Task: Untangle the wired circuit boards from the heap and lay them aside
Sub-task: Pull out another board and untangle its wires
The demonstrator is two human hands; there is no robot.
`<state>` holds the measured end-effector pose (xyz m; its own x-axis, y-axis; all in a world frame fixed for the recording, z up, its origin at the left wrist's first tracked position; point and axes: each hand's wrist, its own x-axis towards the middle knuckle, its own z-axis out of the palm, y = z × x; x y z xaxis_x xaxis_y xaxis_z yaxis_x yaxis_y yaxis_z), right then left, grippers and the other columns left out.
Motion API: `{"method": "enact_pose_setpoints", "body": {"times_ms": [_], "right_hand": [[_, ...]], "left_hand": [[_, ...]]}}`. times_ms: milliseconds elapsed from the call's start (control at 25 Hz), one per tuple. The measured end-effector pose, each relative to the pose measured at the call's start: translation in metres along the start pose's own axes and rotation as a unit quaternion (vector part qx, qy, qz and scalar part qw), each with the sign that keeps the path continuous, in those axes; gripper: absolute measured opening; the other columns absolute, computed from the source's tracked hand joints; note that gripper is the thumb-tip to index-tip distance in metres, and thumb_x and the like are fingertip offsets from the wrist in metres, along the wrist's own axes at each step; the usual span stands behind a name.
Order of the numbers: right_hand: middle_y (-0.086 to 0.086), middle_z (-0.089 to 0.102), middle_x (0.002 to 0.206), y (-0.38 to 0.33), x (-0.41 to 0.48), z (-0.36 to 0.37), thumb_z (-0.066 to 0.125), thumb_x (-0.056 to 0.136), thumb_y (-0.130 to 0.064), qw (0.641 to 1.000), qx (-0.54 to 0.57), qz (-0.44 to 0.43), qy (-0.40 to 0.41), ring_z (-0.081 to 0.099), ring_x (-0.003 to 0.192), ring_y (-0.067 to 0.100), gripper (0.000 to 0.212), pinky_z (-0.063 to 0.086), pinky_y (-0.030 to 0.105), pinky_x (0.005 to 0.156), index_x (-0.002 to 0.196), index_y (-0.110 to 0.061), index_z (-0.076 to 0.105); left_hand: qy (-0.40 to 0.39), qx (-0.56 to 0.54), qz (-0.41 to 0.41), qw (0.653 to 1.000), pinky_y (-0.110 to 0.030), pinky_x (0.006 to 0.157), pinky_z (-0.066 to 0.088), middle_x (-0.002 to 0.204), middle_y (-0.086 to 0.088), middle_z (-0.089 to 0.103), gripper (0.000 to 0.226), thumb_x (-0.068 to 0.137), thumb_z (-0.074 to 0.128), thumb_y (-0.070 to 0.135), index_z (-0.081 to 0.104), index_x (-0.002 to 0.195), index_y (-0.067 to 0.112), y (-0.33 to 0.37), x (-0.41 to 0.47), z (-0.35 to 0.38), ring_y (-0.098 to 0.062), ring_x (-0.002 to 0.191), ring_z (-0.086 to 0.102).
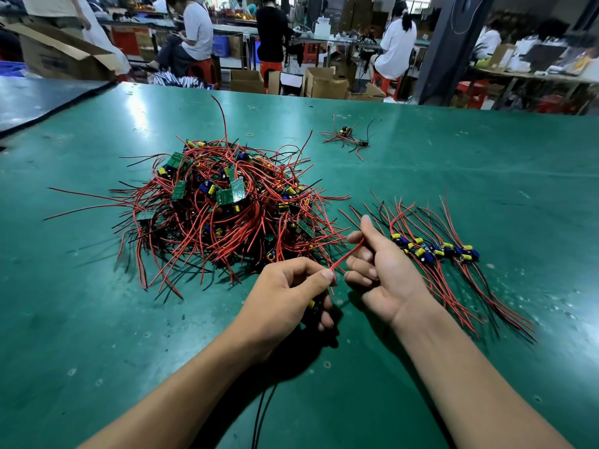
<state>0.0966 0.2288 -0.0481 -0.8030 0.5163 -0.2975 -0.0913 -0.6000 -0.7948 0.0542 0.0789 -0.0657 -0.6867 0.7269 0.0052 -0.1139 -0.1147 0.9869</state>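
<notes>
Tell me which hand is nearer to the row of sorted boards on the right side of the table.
Right. The right hand sits just beside the row of sorted boards. The left hand, pinching a red wire, is farther off, beyond the right hand.

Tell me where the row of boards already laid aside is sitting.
In the head view, the laid-aside boards lie in a row on the green table, right of the heap and just beyond the right hand, their wires fanned toward the near right.
</notes>
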Motion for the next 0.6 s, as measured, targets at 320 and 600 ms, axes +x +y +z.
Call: {"method": "enact_pose_setpoints", "body": {"times_ms": [320, 600], "right_hand": [[0.016, 0.048, 0.05, 0.019, -0.017, -0.001, 0.07, 0.092, -0.04, 0.953, -0.221, 0.003, -0.208, 0.058, 0.038, 0.029, 0.047, 0.051, 0.032, 0.044, 0.104, 0.005, 0.064], [-0.021, 0.057, 0.047, 0.007, -0.004, -0.011, 0.055, 0.099, -0.044, 0.873, -0.439, -0.193, -0.085, 0.054, 0.048, -0.007, 0.042, 0.037, 0.006, 0.053, 0.092, -0.009, 0.078]], "left_hand": [[0.028, -0.039, -0.004, 0.999, -0.025, 0.041, 0.046, 0.062, -0.014, 0.059, 0.02, 0.097, 0.055, 0.007, 0.057, 0.079, -0.002, 0.001, 0.0, -0.001, -0.022, 0.043, 0.056], [-0.008, -0.038, -0.013, 0.999, -0.024, 0.041, 0.045, 0.06, -0.013, 0.06, 0.015, 0.093, 0.06, 0.008, 0.06, 0.084, -0.004, 0.004, -0.004, -0.004, -0.021, 0.042, 0.055]]}}
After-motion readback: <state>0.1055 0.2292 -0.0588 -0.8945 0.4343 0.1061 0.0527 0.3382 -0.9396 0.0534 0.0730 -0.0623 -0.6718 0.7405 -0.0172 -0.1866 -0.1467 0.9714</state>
